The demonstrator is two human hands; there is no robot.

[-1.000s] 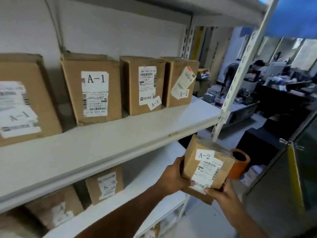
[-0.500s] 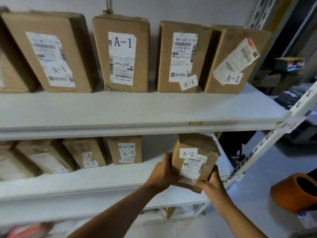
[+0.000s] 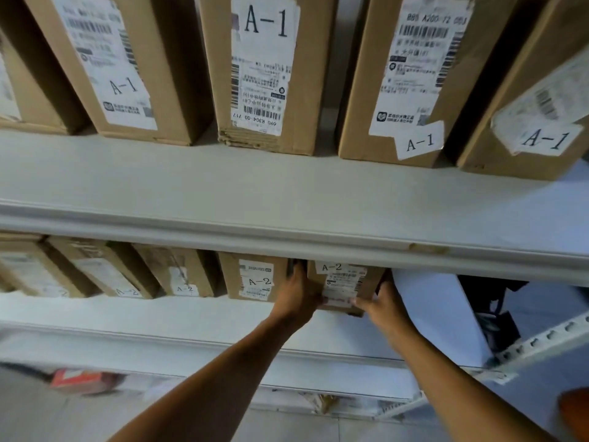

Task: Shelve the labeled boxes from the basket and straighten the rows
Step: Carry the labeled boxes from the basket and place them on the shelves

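A small brown cardboard box labeled A-2 (image 3: pixel 345 287) sits on the lower shelf (image 3: pixel 191 317), at the right end of a row of several A-2 boxes (image 3: pixel 255 282). My left hand (image 3: pixel 298 296) grips its left side and my right hand (image 3: pixel 381 303) grips its lower right corner. The top of the box is hidden behind the front lip of the upper shelf (image 3: pixel 287 240). Several taller boxes labeled A-1 (image 3: pixel 267 68) stand in a row on the upper shelf.
White bare shelf surface (image 3: pixel 439 317) lies to the right of the held box. A perforated white upright (image 3: pixel 541 341) slants at the lower right. An orange basket edge (image 3: pixel 573 413) shows at the bottom right corner, and a red item (image 3: pixel 79 379) lies below at the left.
Both hands have carried the A-2 box from in front of the shelf unit in onto the lower shelf, up against the neighbouring A-2 box. The view has dropped and moved closer.
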